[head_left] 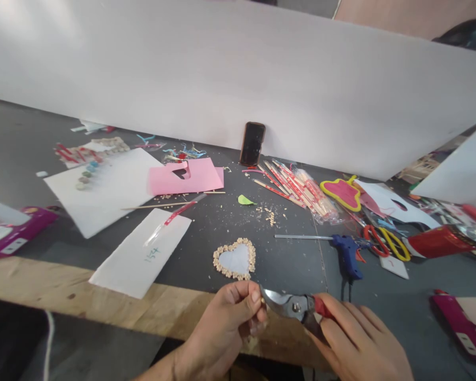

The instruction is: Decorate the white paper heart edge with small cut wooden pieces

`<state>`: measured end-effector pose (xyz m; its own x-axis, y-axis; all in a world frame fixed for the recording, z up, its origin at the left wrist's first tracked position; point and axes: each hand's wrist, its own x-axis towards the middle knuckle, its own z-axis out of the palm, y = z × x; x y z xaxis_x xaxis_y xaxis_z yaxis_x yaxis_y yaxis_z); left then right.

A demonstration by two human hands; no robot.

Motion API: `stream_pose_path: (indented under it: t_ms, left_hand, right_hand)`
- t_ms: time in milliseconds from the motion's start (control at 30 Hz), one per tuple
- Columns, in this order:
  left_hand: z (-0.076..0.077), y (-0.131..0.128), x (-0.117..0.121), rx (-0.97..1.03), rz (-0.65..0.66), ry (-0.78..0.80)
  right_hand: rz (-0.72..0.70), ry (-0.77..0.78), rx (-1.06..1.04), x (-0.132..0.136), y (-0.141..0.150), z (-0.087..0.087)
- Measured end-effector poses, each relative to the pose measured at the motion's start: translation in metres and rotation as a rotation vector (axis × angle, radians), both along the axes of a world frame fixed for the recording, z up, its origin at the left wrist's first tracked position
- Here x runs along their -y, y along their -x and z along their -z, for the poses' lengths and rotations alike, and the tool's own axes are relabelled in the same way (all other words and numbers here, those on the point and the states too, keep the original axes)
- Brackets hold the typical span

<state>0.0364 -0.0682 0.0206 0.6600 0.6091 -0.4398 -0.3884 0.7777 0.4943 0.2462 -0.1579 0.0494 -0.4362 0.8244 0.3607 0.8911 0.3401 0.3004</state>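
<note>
Your right hand (359,338) is closing around the red handle of the pruning shears (295,308), with its fingers lying close together along the grip. Your left hand (222,330) is pinching thumb and fingers together right by the shears' blade tip, but you cannot tell whether it is gripping anything there. Just beyond your hands, a heart of pale grains (234,259) is lying on the dark table (289,270), past the table's wooden edge (75,296). A white sheet (140,254) is lying to its left, and a blue glue gun (347,254) is resting to its right, with yellow-handled scissors (394,244) beyond it. Farther off, pink paper (184,177) and bundled sticks (297,190) are spreading across the table, while a phone (253,144) is leaning against a white board (222,69).
</note>
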Motion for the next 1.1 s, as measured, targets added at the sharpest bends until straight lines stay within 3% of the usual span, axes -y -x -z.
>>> stream_pose_path:
  t_ms: [167, 333, 400, 567, 733, 867, 933, 1033, 1100]
  left_hand:
    - [-0.005, -0.002, 0.000, 0.027, 0.000, 0.018]
    - [-0.004, 0.001, -0.005, 0.068, -0.003, 0.024]
    - [-0.004, 0.005, -0.009, 0.069, -0.020, -0.001]
    - [-0.007, 0.022, -0.025, 0.055, -0.088, -0.128]
    - [-0.005, 0.031, -0.034, 0.006, -0.113, -0.211]
    - [-0.003, 0.032, -0.033, -0.019, -0.102, -0.201]
    - [-0.003, 0.033, -0.033, -0.036, -0.108, -0.182]
    - [-0.003, 0.034, -0.034, -0.060, -0.118, -0.175]
    - [-0.003, 0.035, -0.034, -0.064, -0.118, -0.185]
  right_hand:
    - [0.154, -0.056, -0.122, -0.004, -0.003, -0.002]
    - [0.289, -0.062, -0.195, -0.003, -0.018, 0.016]
    - [0.437, -0.054, -0.250, 0.001, -0.031, 0.024]
    - [1.025, 0.059, -0.401, 0.021, -0.071, 0.030]
    - [1.300, 0.123, -0.349, 0.037, -0.090, 0.034]
    - [1.256, 0.142, -0.206, 0.041, -0.092, 0.039]
    - [1.179, 0.058, -0.112, 0.036, -0.090, 0.038]
    - [1.009, -0.071, -0.076, 0.017, -0.085, 0.030]
    - [0.931, -0.001, -0.133, -0.004, -0.082, 0.025]
